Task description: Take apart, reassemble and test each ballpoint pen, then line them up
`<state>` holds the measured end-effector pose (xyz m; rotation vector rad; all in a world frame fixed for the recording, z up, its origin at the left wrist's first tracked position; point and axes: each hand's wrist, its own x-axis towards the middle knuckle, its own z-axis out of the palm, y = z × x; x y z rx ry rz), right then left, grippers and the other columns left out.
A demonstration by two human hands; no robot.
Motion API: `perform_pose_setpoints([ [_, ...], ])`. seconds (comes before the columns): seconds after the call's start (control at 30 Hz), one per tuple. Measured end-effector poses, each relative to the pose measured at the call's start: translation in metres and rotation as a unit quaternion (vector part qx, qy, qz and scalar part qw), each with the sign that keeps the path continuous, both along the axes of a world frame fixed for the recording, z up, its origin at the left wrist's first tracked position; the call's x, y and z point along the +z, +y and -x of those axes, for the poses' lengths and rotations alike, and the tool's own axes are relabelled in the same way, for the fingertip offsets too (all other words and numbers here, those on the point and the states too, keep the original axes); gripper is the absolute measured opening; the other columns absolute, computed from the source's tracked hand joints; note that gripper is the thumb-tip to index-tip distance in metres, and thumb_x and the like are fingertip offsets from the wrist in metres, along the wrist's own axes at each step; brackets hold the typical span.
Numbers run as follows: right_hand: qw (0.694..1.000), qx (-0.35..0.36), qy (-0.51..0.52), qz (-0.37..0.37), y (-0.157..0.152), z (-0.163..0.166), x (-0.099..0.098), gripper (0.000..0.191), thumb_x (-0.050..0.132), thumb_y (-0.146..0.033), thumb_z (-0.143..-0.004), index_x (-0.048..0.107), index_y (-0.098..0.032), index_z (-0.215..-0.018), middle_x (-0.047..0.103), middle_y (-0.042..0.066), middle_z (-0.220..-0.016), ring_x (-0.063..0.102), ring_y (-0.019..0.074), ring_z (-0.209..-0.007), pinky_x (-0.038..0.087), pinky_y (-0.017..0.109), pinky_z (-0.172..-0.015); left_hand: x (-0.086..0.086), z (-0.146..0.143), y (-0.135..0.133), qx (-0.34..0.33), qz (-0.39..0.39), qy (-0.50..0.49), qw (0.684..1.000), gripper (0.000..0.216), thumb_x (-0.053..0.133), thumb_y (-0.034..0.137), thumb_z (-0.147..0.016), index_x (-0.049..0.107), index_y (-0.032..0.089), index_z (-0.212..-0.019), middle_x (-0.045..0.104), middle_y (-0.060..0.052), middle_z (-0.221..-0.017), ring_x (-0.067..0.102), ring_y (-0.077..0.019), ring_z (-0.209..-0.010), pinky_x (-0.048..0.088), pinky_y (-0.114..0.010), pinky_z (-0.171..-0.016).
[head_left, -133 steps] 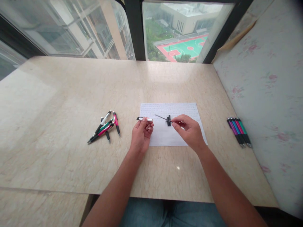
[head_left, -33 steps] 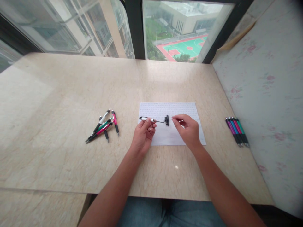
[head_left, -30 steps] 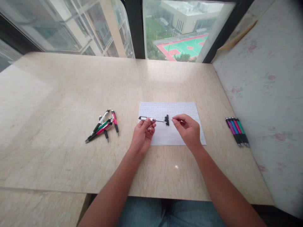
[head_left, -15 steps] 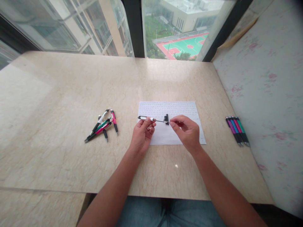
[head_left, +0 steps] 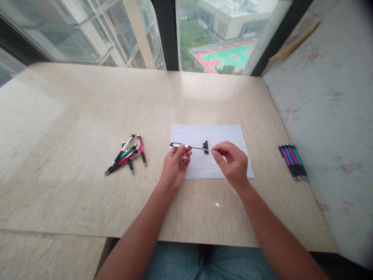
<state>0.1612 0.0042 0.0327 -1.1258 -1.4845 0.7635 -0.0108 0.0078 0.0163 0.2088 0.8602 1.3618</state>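
Over the paper sheet [head_left: 204, 171], my left hand [head_left: 176, 163] pinches the white barrel of a pen [head_left: 183, 145]. Its thin dark refill [head_left: 197, 147] sticks out bare to the right. Black pen parts [head_left: 205, 147] lie on the sheet just past the refill's tip. To the right of that tip, my right hand [head_left: 231, 161] is closed, thumb and forefinger pinched together. A tiny pale thing seems to show at those fingertips, too small to name.
A loose pile of pens [head_left: 124, 155] lies on the marble-patterned tabletop [head_left: 87, 202] to the left. Several coloured pens [head_left: 293, 161] are lined up at the right, near the flowered wall [head_left: 335, 116]. Windows stand along the back edge.
My right hand has moved slightly right, away from the refill tip, with its fingers still pinched. The left hand and its pen stay nearly in place.
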Motion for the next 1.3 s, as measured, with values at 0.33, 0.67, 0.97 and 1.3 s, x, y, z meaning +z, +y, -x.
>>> perform_pose_setpoints([
  [0.33, 0.999, 0.000, -0.027, -0.024, 0.001, -0.002, 0.000, 0.005, 0.062, -0.023, -0.088, 0.067, -0.023, -0.087, 0.067, 0.004, -0.084, 0.063, 0.0176, -0.077, 0.053, 0.032, -0.063, -0.002, 0.000, 0.000, -0.002, -0.004, 0.006, 1.000, 0.020, 0.080, 0.024, -0.076, 0.066, 0.011, -0.083, 0.069, -0.005, -0.082, 0.062, -0.0053, -0.066, 0.046, -0.009, -0.052],
  [0.67, 0.987, 0.048, -0.115, -0.101, 0.003, 0.003, -0.005, 0.008, 0.060, -0.016, -0.089, 0.067, -0.021, -0.091, 0.067, 0.003, -0.082, 0.058, 0.0126, -0.066, 0.051, 0.028, -0.058, -0.004, -0.004, -0.005, -0.044, -0.017, 0.051, 0.998, 0.027, 0.083, 0.029, -0.073, 0.067, 0.012, -0.086, 0.069, -0.004, -0.084, 0.062, -0.0051, -0.067, 0.047, -0.010, -0.056],
  [0.97, 0.978, 0.052, -0.189, -0.079, 0.008, -0.003, -0.017, 0.033, 0.063, -0.018, -0.085, 0.061, -0.023, -0.118, 0.068, 0.007, -0.103, 0.062, 0.0188, -0.085, 0.054, 0.032, -0.067, -0.004, -0.002, -0.002, -0.028, -0.013, 0.051, 0.998, 0.025, 0.083, 0.027, -0.073, 0.068, 0.012, -0.085, 0.069, -0.004, -0.084, 0.062, -0.0053, -0.067, 0.047, -0.010, -0.055],
  [1.3, 0.913, 0.001, -0.407, -0.020, 0.018, -0.010, -0.043, 0.045, 0.059, -0.027, -0.086, 0.059, -0.012, -0.128, 0.060, 0.015, -0.107, 0.054, 0.0296, -0.101, 0.048, 0.045, -0.089, -0.002, 0.005, 0.003, 0.005, -0.003, 0.020, 1.000, 0.020, 0.080, 0.024, -0.075, 0.068, 0.011, -0.084, 0.069, -0.005, -0.083, 0.063, -0.0057, -0.066, 0.045, -0.010, -0.052],
])
